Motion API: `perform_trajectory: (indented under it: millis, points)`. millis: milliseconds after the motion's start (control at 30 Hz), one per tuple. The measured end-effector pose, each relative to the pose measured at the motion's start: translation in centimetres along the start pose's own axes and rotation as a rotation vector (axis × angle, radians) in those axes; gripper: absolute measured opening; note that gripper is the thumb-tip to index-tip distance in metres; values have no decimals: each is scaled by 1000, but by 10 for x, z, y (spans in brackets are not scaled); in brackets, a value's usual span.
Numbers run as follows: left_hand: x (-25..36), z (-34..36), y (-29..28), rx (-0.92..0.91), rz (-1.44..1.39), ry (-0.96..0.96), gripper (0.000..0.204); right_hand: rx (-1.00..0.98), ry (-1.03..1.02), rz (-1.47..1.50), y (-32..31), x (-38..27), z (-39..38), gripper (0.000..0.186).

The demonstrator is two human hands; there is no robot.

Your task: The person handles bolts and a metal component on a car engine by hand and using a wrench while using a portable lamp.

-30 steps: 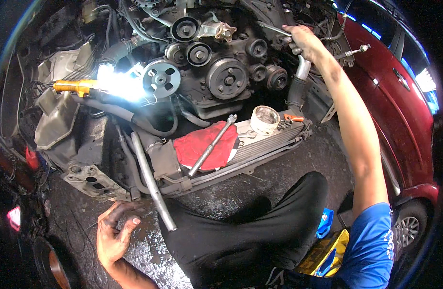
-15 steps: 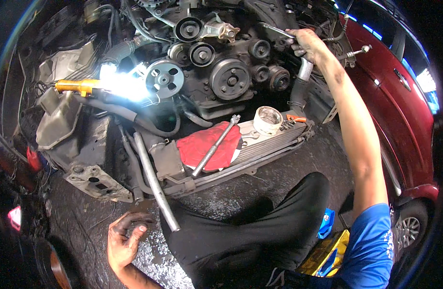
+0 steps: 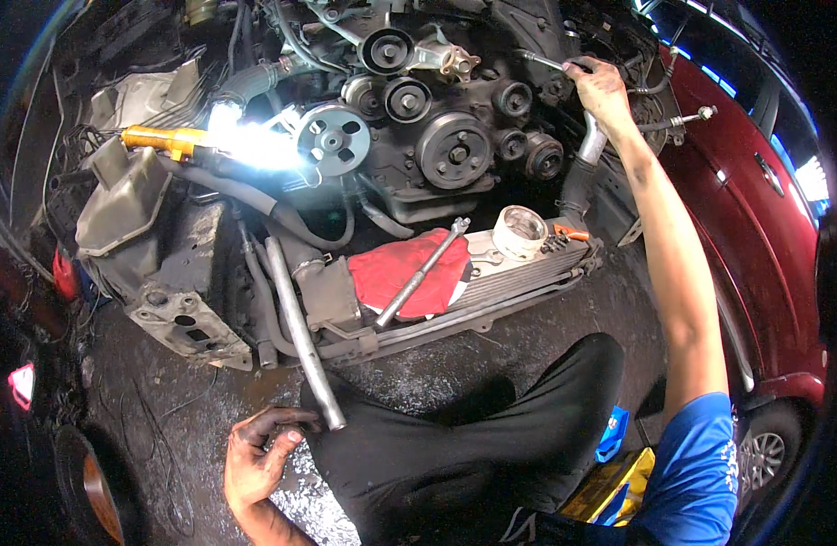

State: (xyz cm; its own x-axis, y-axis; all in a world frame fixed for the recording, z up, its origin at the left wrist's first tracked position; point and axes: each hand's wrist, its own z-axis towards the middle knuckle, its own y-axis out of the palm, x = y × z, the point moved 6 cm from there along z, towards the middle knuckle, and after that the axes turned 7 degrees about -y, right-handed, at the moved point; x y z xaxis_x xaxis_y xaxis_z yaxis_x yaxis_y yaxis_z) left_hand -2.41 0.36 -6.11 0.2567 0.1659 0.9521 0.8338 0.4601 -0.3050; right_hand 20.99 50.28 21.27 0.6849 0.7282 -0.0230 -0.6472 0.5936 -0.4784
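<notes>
My right hand [image 3: 600,89] reaches far forward over the right side of the car engine [image 3: 400,173], its fingers closed round a slim shiny wrench [image 3: 538,60]. The wrench's far end points left; whatever it may touch there is too dark to make out. Down at the lower left, my left hand [image 3: 259,450] is smudged black and holds nothing, with thumb and bent fingers apart. Just right of its fingertips is the lower end of a long metal pipe [image 3: 298,332], which leans on the car's front.
A breaker bar [image 3: 425,270] rests on a red rag [image 3: 368,284]. Beside them, a grimy white round tub [image 3: 518,233] and small bolts sit on the finned front cooler [image 3: 518,284]. A yellow work lamp [image 3: 159,138] glares at left. A dark red car [image 3: 741,237] stands at right.
The whole view has shifted slightly, with the engine appearing further right. My left hand has moved a little up and right, nearer the pipe's end. My right hand keeps hold of the wrench.
</notes>
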Motion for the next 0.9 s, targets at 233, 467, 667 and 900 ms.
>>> perform_trajectory:
  millis: [233, 467, 667, 900]
  points:
    - [-2, -4, 0, 17, -33, 20, 28, -244, 764, 1134, 35, 29, -9, 22]
    - [11, -1, 2, -29, 31, 17, 25, 58, -425, -93, -5, -9, 0, 25]
    - [112, 27, 16, -187, 347, 384, 21, -21, -12, -173, 9, -3, 0, 36]
    - [254, 138, 125, -541, 352, 637, 39, 172, -392, 56, 10, 17, -17, 24]
